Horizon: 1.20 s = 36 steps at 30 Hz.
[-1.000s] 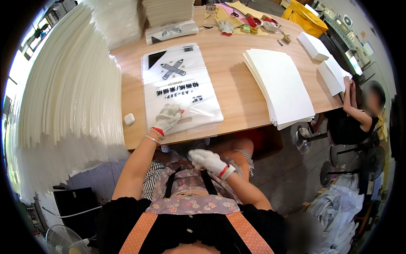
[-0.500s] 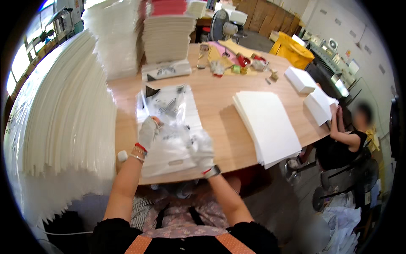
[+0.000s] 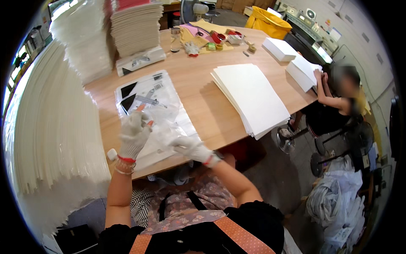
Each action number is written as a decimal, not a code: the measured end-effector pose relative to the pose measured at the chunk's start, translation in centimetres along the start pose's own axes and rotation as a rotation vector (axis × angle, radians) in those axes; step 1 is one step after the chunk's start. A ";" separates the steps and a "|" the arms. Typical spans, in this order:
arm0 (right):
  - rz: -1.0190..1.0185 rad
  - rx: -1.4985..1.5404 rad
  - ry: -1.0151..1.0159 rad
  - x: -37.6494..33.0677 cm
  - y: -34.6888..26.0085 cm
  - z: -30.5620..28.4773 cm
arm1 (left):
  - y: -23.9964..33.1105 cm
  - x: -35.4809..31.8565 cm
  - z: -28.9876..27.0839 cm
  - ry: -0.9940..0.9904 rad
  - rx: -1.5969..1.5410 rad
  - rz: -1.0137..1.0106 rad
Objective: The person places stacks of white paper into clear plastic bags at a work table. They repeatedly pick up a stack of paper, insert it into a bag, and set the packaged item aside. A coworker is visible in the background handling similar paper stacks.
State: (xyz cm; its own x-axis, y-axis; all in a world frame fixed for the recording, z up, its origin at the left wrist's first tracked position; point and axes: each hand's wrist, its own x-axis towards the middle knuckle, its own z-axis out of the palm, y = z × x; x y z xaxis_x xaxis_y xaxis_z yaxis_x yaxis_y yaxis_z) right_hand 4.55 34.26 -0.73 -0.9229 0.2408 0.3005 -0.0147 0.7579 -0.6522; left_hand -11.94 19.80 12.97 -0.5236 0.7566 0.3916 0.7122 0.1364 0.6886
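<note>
A clear plastic bag is lifted just above a flat stack of printed clear bags on the wooden table. My left hand, in a white glove with bare fingertips, pinches the bag's left side. My right hand, gloved the same way, grips its lower right edge near the table's front edge. What the crumpled bag holds cannot be made out.
A stack of white sheets lies right of the bags. A tall fanned pile of white sheets fills the left. More piles stand at the back. Small items and tape lie far back. A seated person works at white stacks.
My right hand came up from my lap onto the table and took hold of the bag. Both hands now hold it raised. The view tilted up toward the table.
</note>
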 end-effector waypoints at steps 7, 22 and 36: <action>0.656 -0.951 0.198 -16.4 6.2 -20.3 | 1.9 -5.2 -2.8 0.327 0.051 0.129; 0.504 -0.386 0.608 -16.3 11.3 -22.7 | 10.3 -9.2 16.6 -0.859 -1.053 -0.466; 0.803 1.284 0.791 -25.9 1.6 -11.0 | 12.0 -8.2 9.3 -0.805 -0.125 -0.132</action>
State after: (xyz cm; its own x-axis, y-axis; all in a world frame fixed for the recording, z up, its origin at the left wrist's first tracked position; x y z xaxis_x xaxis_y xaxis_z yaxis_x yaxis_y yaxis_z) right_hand 32.60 35.87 -1.91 -0.4567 0.8089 -0.3703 -0.3186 -0.5373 -0.7809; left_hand 5.26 21.15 12.36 -0.0704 0.9725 -0.2219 0.5856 0.2204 0.7801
